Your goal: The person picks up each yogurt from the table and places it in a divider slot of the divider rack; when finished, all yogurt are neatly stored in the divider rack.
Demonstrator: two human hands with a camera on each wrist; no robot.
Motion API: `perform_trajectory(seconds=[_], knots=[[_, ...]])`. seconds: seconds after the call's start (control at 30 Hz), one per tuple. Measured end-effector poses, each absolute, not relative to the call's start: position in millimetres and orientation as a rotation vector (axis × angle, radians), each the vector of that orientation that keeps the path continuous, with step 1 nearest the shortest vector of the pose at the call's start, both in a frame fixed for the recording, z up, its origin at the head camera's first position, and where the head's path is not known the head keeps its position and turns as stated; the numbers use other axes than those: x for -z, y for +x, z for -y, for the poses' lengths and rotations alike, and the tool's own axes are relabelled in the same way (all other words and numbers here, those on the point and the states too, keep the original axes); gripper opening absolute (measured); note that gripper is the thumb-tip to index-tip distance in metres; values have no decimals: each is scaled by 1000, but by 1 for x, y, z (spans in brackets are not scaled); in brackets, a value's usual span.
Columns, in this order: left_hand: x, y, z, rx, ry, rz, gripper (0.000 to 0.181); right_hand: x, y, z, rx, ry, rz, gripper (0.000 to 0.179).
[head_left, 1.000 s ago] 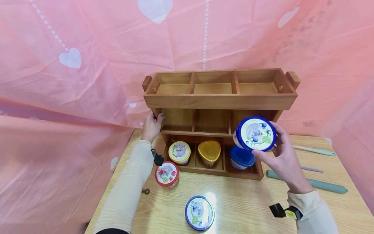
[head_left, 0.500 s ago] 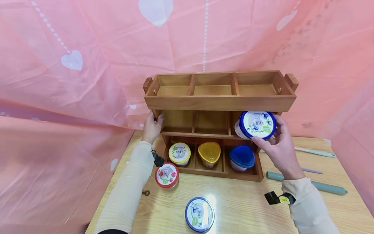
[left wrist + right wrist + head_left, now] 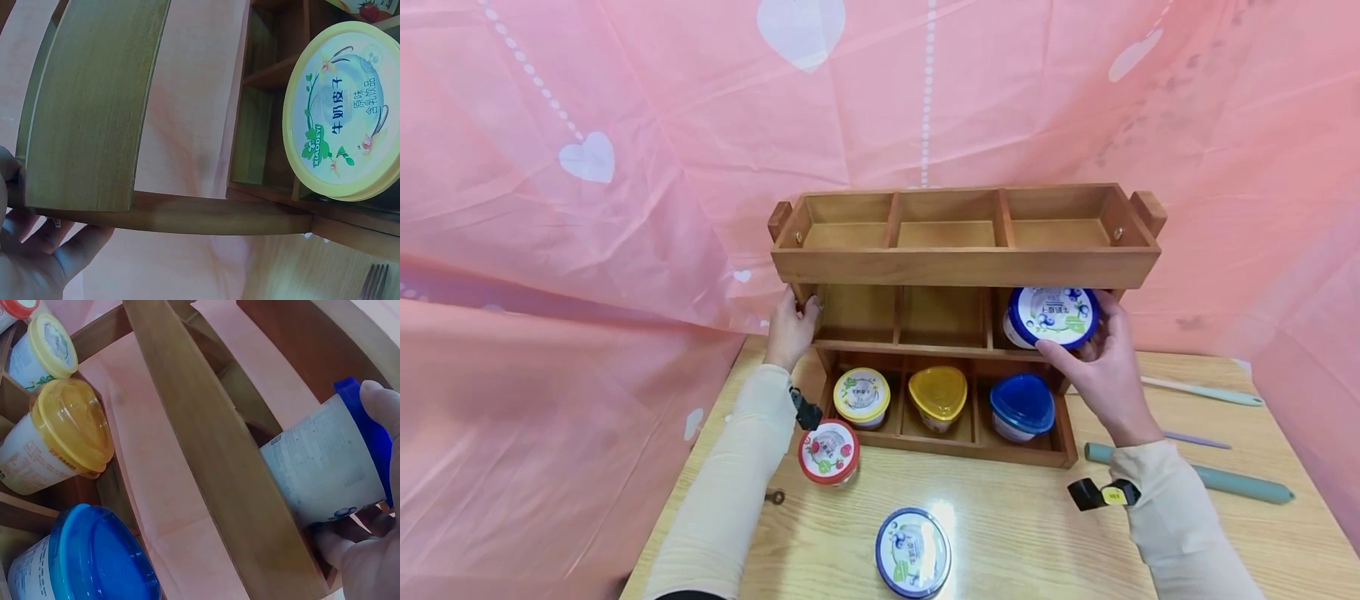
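Observation:
A three-tier wooden rack [image 3: 966, 267] stands on the table, each tier divided into three compartments. My left hand [image 3: 793, 329] grips its left side, the thumb in front and the fingers behind the wood in the left wrist view. In my right hand [image 3: 1108, 367] is a white tub with a blue lid [image 3: 1052, 317] and blueberry pictures. It is tilted, its base inside the right compartment of the middle tier. In the right wrist view the thumb lies on the tub's blue lid [image 3: 369, 440] and the fingers go under its side; the tub's bottom edge is hidden behind the front board.
In the bottom tier sit a yellow-rimmed tub [image 3: 861, 396], a yellow-lidded tub [image 3: 937, 393] and a blue-lidded tub [image 3: 1022, 404]. A red-rimmed tub [image 3: 829, 452] and another blue-rimmed tub [image 3: 913, 553] stand in front. A green roller-like stick [image 3: 1240, 485] lies at right. A fork [image 3: 375, 281] shows.
My right hand has lowered the blue-lidded tub from in front of the rack into the middle tier's right compartment. The left hand keeps its grip on the rack's left side.

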State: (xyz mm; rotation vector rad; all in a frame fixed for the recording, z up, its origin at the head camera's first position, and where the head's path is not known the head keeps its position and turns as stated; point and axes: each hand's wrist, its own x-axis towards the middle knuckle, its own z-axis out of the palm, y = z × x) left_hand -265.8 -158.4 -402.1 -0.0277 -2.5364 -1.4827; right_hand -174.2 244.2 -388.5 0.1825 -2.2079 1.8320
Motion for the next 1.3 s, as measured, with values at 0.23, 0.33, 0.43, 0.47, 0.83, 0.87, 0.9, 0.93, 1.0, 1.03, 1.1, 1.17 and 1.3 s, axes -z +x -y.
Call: perform_trajectory(seconds=[0.23, 0.33, 0.43, 0.47, 0.83, 0.87, 0.9, 0.93, 1.0, 1.03, 1.1, 1.17, 1.3], knots=[[402, -266, 160, 1472, -31, 2548, 49, 389, -180, -242, -1567, 124, 2426, 95], [401, -266, 160, 1476, -49, 2550, 50, 388, -181, -241, -1533, 129, 2441, 96], [400, -266, 160, 1477, -67, 2543, 49, 387, -181, -240, -1496, 133, 2450, 97], [399, -265, 160, 1475, -70, 2539, 48, 387, -181, -240, -1483, 134, 2454, 97], [398, -264, 161, 1437, -29, 2548, 44, 388, -183, -240, -1429, 147, 2487, 100], [398, -264, 161, 1437, -32, 2548, 44, 388, -182, -240, -1439, 151, 2484, 101], [398, -264, 162, 1437, -33, 2548, 44, 388, -182, -240, -1448, 153, 2482, 101], [398, -264, 162, 1435, -36, 2548, 45, 388, -181, -240, -1457, 154, 2480, 102], [398, -264, 162, 1430, -45, 2550, 44, 388, -180, -241, -1471, 156, 2475, 103], [398, -263, 162, 1427, -47, 2549, 44, 388, -180, -241, -1477, 157, 2472, 103], [398, -263, 162, 1419, -51, 2553, 45, 388, -179, -241, -1479, 156, 2469, 103], [398, -263, 162, 1416, -50, 2556, 45, 388, -178, -241, -1478, 158, 2464, 102], [399, -264, 162, 1420, -42, 2568, 47, 388, -177, -243, -1480, 165, 2459, 101]])
